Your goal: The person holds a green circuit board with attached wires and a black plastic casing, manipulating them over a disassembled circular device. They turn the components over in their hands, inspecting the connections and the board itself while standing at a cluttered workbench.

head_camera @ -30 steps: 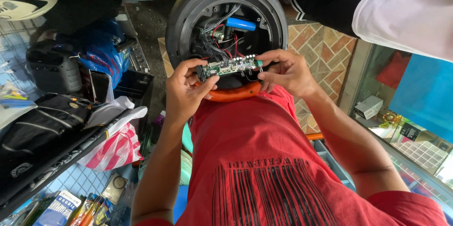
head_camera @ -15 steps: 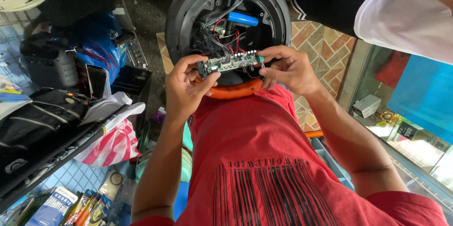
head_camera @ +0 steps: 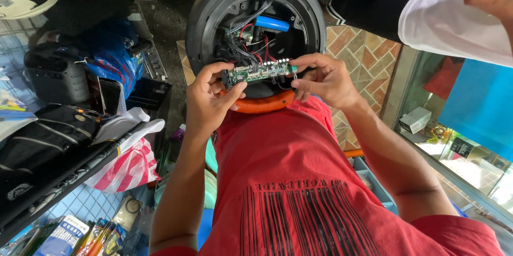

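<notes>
Blue-white carton [head_camera: 63,233] bottom left; small white box [head_camera: 416,119] right; red-white striped bag [head_camera: 124,169] left.

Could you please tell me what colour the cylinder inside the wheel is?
Blue: the cylinder shows best in the head view, above the circuit board.

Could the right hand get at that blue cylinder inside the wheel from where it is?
Probably yes: the blue cylinder lies uncovered in the open wheel, just beyond the right hand, though that hand now grips the circuit board.

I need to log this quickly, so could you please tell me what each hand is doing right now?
Left hand: closed on the left end of the circuit board.
Right hand: closed on the board's right end.
</notes>
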